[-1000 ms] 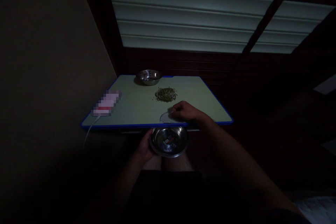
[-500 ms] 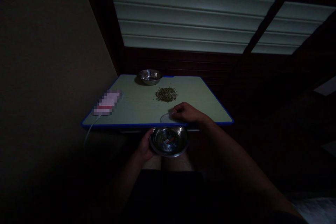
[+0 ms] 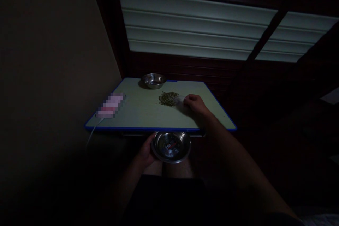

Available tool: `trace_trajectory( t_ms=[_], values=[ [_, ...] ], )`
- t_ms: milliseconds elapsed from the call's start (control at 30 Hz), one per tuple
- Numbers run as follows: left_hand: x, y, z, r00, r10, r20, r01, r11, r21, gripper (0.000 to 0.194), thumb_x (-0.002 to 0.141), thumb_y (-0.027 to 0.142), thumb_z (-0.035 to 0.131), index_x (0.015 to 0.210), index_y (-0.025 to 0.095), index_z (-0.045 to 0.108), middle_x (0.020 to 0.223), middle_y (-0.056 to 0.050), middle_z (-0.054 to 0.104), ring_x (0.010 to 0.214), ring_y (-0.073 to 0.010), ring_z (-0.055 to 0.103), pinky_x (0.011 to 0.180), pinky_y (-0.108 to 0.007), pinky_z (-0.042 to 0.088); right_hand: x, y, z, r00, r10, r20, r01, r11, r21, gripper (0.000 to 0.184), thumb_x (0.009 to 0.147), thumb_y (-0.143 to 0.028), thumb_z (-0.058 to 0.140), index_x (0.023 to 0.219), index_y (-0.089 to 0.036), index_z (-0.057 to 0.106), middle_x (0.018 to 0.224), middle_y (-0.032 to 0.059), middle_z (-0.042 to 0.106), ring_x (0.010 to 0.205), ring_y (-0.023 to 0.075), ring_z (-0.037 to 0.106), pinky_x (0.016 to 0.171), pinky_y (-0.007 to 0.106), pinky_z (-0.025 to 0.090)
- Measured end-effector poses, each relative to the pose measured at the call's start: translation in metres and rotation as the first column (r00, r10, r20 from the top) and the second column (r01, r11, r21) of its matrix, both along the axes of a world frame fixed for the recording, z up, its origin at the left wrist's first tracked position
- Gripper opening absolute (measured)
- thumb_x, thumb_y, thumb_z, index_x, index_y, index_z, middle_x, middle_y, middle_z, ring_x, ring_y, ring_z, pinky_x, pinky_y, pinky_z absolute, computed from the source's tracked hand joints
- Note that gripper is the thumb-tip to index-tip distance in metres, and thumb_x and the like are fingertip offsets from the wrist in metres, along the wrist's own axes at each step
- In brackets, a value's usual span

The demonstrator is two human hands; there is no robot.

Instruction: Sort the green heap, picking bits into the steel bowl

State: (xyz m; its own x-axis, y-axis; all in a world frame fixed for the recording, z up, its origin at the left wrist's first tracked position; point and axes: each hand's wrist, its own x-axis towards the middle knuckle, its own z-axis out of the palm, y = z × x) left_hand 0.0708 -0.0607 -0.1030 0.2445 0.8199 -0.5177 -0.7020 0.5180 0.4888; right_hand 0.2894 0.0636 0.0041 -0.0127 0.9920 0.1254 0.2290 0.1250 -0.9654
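Pile of small greenish grains point(image 3: 167, 99) is sitting around the middle of the table point(image 3: 137, 114). Right hand point(image 3: 196, 104) is at the pile's 3 o'clock, pinching some see-through flat piece point(image 3: 179, 101) right by its edge. Left hand point(image 3: 147, 151) grips a steel bowl point(image 3: 183, 151) at its 9 o'clock side. Second bowl point(image 3: 154, 85): pile's 11 o'clock.

Open tabletop point(image 3: 140, 118) stretched between the blurred pink object point(image 3: 111, 105) and the grain pile point(image 3: 166, 99), the far steel bowl point(image 3: 154, 84) blocking the rear.
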Motion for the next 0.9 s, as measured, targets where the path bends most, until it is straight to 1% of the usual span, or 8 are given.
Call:
trace_trajectory(
  t_ms=[100,233,300,400,500,567,667,900],
  values=[
    [0.001,0.0,0.002,1.0,-0.002,0.011,0.002,1.0,-0.01,0.028,0.091,0.031,0.052,0.091,0.011,0.073,0.082,-0.009,0.078,0.081,-0.0224,0.072,0.083,-0.036,0.053,0.011,0.015,-0.012,0.989,-0.141,0.049,0.134,0.984,0.116,0.012,0.057,-0.028,0.059,0.063,-0.018,0.056,0.059,-0.0013,0.058,0.056,0.0113,0.048,0.054,0.024,0.037],
    [0.002,0.0,0.006,1.0,0.018,-0.001,-0.018,1.0,-0.012,0.028,0.091,0.028,0.051,0.087,0.011,0.072,0.08,-0.009,0.077,0.079,-0.0216,0.072,0.081,-0.035,0.054,0.015,0.018,-0.022,0.972,-0.222,0.077,0.198,0.95,0.241,0.015,0.058,-0.027,0.056,0.069,-0.018,0.061,0.064,-0.0014,0.06,0.063,0.0132,0.052,0.062,0.026,0.041],
    [0.002,0.0,0.006,0.999,0.046,-0.004,-0.046,0.999,-0.011,0.027,0.091,0.027,0.051,0.085,0.011,0.072,0.079,-0.009,0.077,0.078,-0.0211,0.072,0.08,-0.034,0.054,0.013,0.015,-0.022,0.957,-0.253,0.146,0.205,0.938,0.28,0.012,0.06,-0.026,0.054,0.067,-0.019,0.061,0.063,-0.0014,0.06,0.065,0.0142,0.054,0.065,0.027,0.042],
    [0.002,-0.001,0.004,0.999,0.028,0.017,-0.028,1.0,-0.009,0.024,0.089,0.028,0.055,0.083,0.013,0.072,0.078,-0.008,0.077,0.077,-0.0213,0.072,0.078,-0.034,0.054,0.012,0.012,-0.02,0.907,-0.35,0.233,0.272,0.911,0.309,0.011,0.064,-0.026,0.052,0.063,-0.019,0.06,0.062,-0.0011,0.06,0.065,0.0152,0.054,0.067,0.028,0.042],
    [0.001,-0.001,0.002,1.0,0.012,0.019,-0.012,1.0,-0.002,0.021,0.087,0.028,0.058,0.084,0.014,0.072,0.078,-0.007,0.077,0.076,-0.0211,0.072,0.08,-0.035,0.054,0.013,0.012,-0.018,0.863,-0.431,0.265,0.337,0.88,0.335,0.013,0.066,-0.027,0.051,0.065,-0.02,0.062,0.064,-0.0001,0.063,0.066,0.0158,0.055,0.068,0.028,0.043],
    [0.001,-0.001,0.003,1.0,0.016,0.011,-0.016,1.0,0.0,0.023,0.088,0.028,0.056,0.085,0.013,0.073,0.079,-0.007,0.077,0.077,-0.0206,0.072,0.081,-0.035,0.054,0.014,0.013,-0.018,0.86,-0.429,0.278,0.33,0.881,0.339,0.015,0.066,-0.027,0.052,0.068,-0.02,0.065,0.066,0.0004,0.065,0.068,0.016,0.056,0.069,0.028,0.044],
    [0.001,0.0,0.004,1.0,0.021,0.0,-0.021,1.0,-0.005,0.026,0.09,0.028,0.054,0.088,0.011,0.073,0.082,-0.009,0.078,0.079,-0.0215,0.072,0.081,-0.035,0.054,0.013,0.014,-0.02,0.875,-0.38,0.3,0.284,0.905,0.318,0.018,0.066,-0.026,0.053,0.073,-0.02,0.069,0.069,0.0006,0.067,0.069,0.0162,0.058,0.07,0.028,0.045],
    [-0.001,0.001,0.002,1.0,0.018,0.0,-0.018,1.0,-0.015,0.022,0.088,0.027,0.056,0.09,0.012,0.072,0.083,-0.009,0.078,0.081,-0.0224,0.072,0.083,-0.036,0.054,0.012,0.015,-0.021,0.89,-0.333,0.312,0.238,0.922,0.305,0.018,0.067,-0.027,0.053,0.071,-0.018,0.069,0.07,0.0012,0.068,0.07,0.0163,0.06,0.071,0.028,0.046]
  ],
)
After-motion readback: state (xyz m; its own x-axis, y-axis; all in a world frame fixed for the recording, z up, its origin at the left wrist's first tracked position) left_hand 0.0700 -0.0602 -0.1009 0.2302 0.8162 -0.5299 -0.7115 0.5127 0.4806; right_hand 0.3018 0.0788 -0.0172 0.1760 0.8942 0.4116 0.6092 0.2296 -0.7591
